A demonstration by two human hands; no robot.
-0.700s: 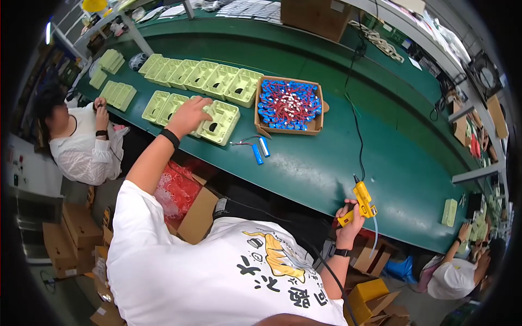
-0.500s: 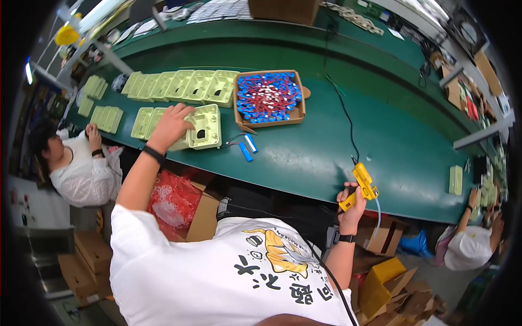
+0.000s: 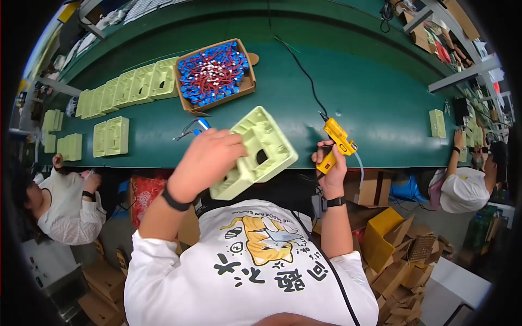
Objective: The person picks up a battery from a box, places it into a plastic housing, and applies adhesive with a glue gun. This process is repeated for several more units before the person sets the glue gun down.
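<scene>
My left hand [image 3: 213, 163] grips a pale green plastic housing [image 3: 266, 138] by its side, lifted and tilted over the front edge of the bench. Its open, compartmented side faces up, with a dark round hole in it. In my right hand [image 3: 333, 169] is a yellow glue gun [image 3: 338, 138], its nozzle pointing away from me and a pale glue stick hanging from its rear. A blue battery with wires [image 3: 203, 124] lies on the bench just beyond my left hand, which partly hides it.
A cardboard box [image 3: 249, 84] full of blue batteries with red wires stands mid-bench. Left of it runs a row of green housings [image 3: 142, 84]; two more housings [image 3: 116, 136] sit nearer. A black cable [image 3: 311, 81] crosses the green bench [image 3: 380, 108]. Co-workers sit at both sides.
My left hand has picked up a green housing from the front row and brought it right, toward the glue gun. My view has shifted, and the gun stays in my right hand.
</scene>
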